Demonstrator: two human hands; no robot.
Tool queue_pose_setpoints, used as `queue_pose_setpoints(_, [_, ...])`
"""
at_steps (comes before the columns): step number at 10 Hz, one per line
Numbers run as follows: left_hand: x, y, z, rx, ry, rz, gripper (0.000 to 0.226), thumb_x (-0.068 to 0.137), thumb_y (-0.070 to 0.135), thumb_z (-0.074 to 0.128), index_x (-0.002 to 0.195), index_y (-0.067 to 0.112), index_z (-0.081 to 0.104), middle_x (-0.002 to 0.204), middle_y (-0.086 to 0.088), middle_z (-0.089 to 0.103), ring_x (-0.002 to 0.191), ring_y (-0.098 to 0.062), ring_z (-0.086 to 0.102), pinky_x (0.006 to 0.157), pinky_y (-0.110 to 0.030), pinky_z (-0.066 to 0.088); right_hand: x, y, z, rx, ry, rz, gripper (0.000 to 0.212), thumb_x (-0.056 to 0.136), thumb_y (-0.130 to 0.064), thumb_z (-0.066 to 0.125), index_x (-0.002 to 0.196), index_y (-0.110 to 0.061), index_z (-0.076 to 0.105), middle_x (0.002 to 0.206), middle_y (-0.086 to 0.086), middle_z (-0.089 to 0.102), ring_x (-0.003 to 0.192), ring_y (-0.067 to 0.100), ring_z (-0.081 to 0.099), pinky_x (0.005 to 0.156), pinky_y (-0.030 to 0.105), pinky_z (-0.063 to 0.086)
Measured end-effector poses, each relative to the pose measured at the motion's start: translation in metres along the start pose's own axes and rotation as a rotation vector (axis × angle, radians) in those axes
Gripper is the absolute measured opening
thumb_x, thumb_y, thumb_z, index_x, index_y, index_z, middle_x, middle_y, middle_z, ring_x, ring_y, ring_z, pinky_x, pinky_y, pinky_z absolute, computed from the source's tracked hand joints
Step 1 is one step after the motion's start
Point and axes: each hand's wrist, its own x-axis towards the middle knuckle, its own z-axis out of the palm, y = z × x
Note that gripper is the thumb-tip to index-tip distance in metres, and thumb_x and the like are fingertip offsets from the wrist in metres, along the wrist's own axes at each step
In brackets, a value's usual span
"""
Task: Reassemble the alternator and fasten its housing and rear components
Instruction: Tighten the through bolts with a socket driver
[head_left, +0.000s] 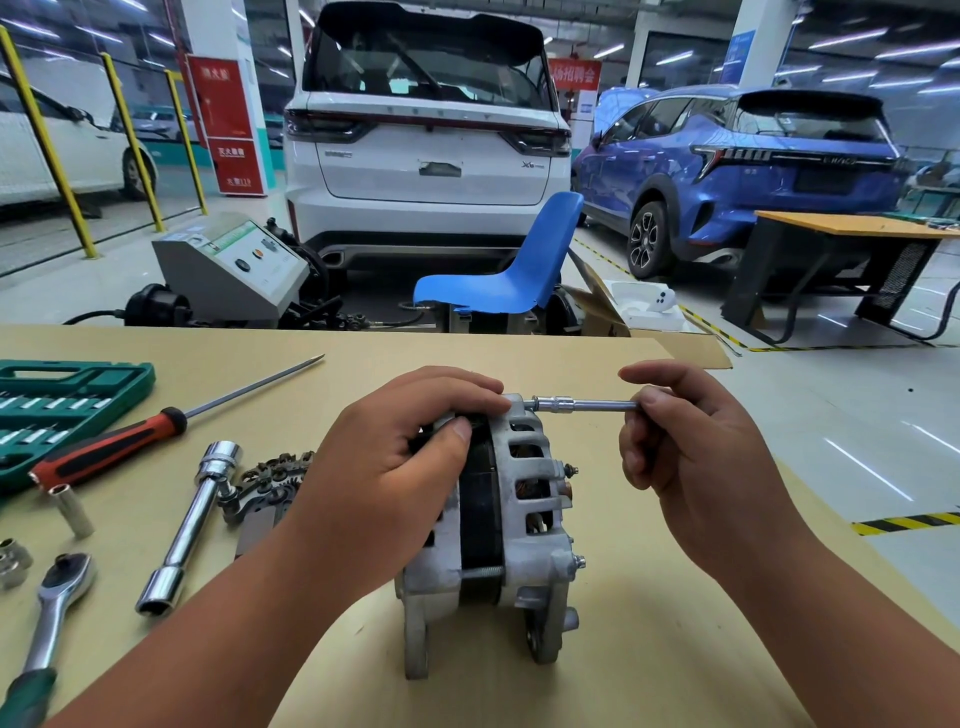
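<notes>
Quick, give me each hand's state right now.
Left hand: fingers curled over the top of the alternator, gripping it.
Right hand: pinching the socket extension, whose socket end meets the housing's top edge.

The lone head camera looked forward and down, close over the left hand (395, 467) and right hand (691, 457), with the workshop beyond the fingertips (488, 388).

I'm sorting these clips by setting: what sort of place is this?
Most likely a car repair workshop or training garage: a white car and a blue car stand indoors behind the table, which holds an alternator, a socket set and a ratchet.
</notes>
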Motion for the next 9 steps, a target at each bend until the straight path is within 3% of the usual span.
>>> queue_pose_setpoints(9, [-0.0002,0.0003,0.0000,-0.013,0.008,-0.002,0.038,0.093,0.012,0.052,0.108,0.028,0.082,0.120,0.022,0.075,0.123,-0.003,0.067,0.096,-0.010,0.048,-0.0011,0.0003,0.0011,-0.030,-0.007,0.007,0.030,0.104,-0.012,0.049,0.106,-0.024,0.077,0.072,0.009,0.058,0.059,0.022,0.054,0.048,0.029,0.046])
